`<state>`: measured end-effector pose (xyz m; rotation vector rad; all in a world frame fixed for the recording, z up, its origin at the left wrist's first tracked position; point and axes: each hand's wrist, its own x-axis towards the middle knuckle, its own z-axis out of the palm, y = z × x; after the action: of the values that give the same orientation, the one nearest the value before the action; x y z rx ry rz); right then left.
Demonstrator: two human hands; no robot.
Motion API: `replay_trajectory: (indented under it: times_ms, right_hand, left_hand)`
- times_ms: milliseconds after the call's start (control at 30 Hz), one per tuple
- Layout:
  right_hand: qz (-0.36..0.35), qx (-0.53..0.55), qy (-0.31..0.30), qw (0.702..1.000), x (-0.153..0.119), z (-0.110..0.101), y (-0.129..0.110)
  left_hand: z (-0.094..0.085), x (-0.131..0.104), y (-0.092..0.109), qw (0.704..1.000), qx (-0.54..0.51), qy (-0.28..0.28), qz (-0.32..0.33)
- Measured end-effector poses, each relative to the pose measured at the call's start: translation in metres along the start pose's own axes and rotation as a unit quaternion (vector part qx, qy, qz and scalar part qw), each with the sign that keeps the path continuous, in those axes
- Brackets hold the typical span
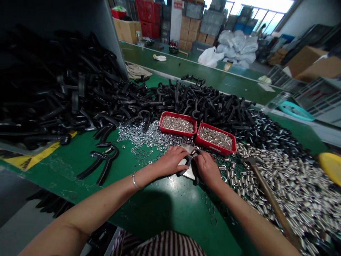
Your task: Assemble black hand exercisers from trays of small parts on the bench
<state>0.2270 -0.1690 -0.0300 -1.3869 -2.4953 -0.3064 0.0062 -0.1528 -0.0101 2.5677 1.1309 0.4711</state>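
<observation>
Both my hands meet over a metal plate (189,172) on the green table. My left hand (172,160) is closed round one side of a black plier-like tool (188,162). My right hand (207,166) grips its other side, with a small spring (193,152) between the two halves. Just beyond are two red trays of small metal parts, one on the left (177,133) and one on the right (217,148). A similar black tool with a spring (102,161) lies farther left on the table.
A hammer (271,197) lies among many metal springs (255,174) on the right. Black handles (170,96) are heaped behind the trays and at the left. Loose rings (142,154) lie left of the plate. A yellow lid (331,167) is at the right edge.
</observation>
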Motion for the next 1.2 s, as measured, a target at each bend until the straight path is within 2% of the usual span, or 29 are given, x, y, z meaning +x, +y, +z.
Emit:
replay_trajectory:
  times_ms: [233,400,533,800,967,1100,1200]
  right_hand:
    - [0.013,-0.009,0.012,1.000,0.000,-0.001,-0.004]
    - [-0.014,-0.016,-0.015,1.000,0.004,-0.005,-0.005]
    - [0.009,0.005,-0.037,0.999,0.005,-0.006,-0.005]
    - [0.022,0.090,-0.005,0.996,0.006,-0.001,-0.001]
    - [0.038,0.217,-0.004,0.976,0.007,-0.002,0.011]
    - [0.041,0.269,0.013,0.962,-0.007,-0.009,0.016]
    - [0.075,0.252,0.045,0.964,-0.035,-0.022,0.031]
  left_hand:
    - [0.003,-0.003,0.000,1.000,-0.011,0.002,-0.005]
    - [0.004,-0.003,0.000,1.000,-0.008,0.003,-0.003]
    - [0.003,-0.003,0.001,1.000,-0.002,0.006,-0.007]
    - [0.004,-0.006,0.002,1.000,0.007,0.012,-0.006]
    - [0.007,-0.006,0.001,1.000,0.011,0.013,-0.005]
    - [0.009,-0.006,0.000,1.000,0.009,0.014,0.001]
    - [0.009,-0.006,-0.002,1.000,0.009,0.013,0.001]
